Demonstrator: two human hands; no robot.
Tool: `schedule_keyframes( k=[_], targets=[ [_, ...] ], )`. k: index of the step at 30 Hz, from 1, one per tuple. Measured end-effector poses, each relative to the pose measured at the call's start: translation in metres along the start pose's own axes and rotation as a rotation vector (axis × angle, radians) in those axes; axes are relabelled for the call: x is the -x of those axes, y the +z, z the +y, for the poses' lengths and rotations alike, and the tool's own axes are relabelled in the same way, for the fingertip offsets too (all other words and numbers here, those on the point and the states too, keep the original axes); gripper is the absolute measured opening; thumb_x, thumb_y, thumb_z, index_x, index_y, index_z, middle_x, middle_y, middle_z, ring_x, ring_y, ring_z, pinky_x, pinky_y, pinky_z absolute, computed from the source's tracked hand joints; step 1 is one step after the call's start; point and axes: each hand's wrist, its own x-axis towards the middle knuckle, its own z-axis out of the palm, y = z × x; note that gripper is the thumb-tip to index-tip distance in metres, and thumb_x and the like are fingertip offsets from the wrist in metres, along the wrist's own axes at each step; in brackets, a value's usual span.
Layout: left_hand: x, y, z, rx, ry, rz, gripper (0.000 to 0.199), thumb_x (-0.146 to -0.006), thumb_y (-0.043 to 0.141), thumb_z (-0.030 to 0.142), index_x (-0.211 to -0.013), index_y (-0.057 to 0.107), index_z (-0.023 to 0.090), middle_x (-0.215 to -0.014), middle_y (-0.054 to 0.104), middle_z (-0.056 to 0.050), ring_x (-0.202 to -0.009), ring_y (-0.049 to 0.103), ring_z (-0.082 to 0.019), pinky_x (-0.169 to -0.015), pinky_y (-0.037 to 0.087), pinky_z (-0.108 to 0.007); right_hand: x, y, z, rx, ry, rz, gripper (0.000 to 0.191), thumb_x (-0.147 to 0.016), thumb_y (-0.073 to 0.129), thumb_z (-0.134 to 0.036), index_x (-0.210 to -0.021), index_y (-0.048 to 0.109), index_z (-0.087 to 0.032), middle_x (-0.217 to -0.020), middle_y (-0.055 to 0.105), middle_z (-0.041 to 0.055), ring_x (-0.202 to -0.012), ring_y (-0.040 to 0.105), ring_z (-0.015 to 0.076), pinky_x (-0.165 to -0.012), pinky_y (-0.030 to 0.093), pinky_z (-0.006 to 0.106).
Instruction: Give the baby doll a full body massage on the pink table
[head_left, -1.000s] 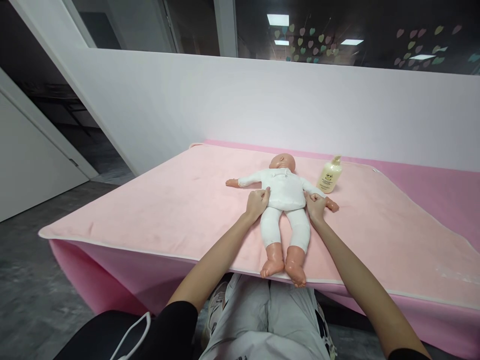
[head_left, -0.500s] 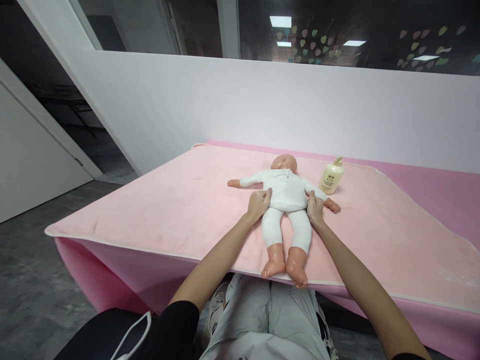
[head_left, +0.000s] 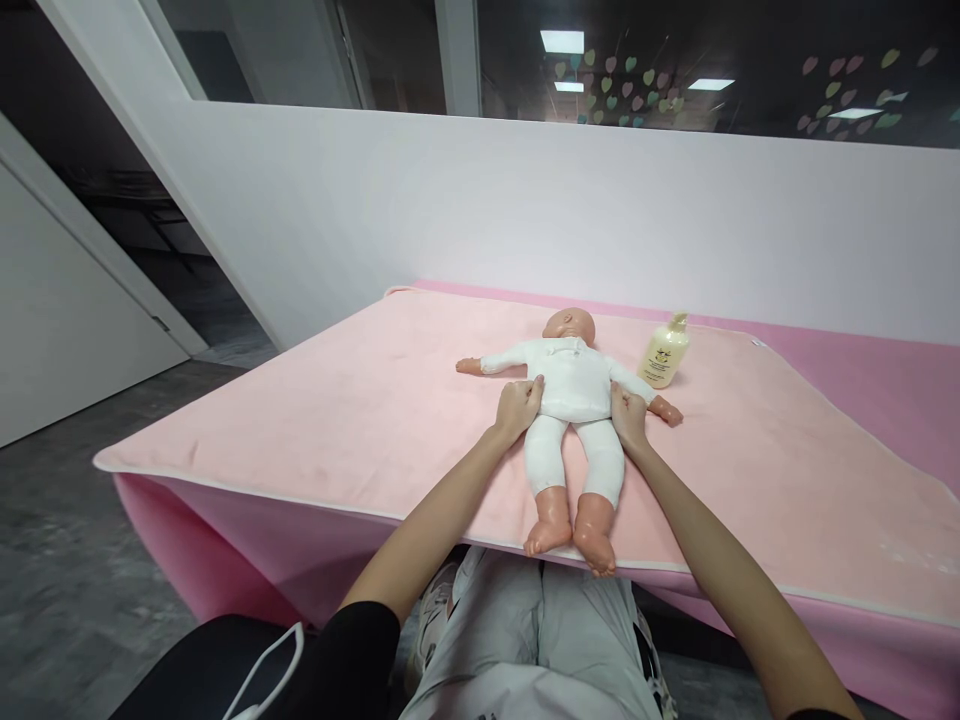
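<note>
A baby doll point(head_left: 576, 385) in a white top and white leggings lies on its back on a pink blanket point(head_left: 337, 400), its bare feet at the front edge and its head turned to one side. My left hand point(head_left: 519, 404) is closed at the left side of the doll's waist, thumb against the white top. On the other side of the waist, my right hand point(head_left: 628, 408) is closed in the same way, below the doll's outstretched arm. Both hands pinch the edges of the top. A pale yellow pump bottle point(head_left: 664, 352) stands beyond my right hand.
Behind the blanket rises a white wall point(head_left: 525, 210) with dark windows above it. Pink cloth point(head_left: 885, 390) shows under the blanket at the right and hangs over the front. A white door point(head_left: 67, 300) is at far left.
My right hand has shifted very slightly left against the doll's side. My left hand and the doll look the same.
</note>
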Motion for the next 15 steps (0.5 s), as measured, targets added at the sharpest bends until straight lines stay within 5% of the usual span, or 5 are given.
schedule_keyframes(
  k=[15],
  targets=[
    [-0.0010,0.0020,-0.0027,-0.003,-0.002,0.016,0.051,-0.090,0.027,0.043,-0.044,0.030,0.019,-0.045,0.038,0.000,-0.046,0.032,-0.011,-0.050,0.020,-0.028,0.0001,-0.0009,0.0000,-0.023,0.013,-0.025,0.043,-0.080,0.039,-0.050,-0.051,0.023,-0.022,-0.047,0.023,-0.0055,-0.050,0.023,0.0086,-0.049,0.020,0.026]
  ],
)
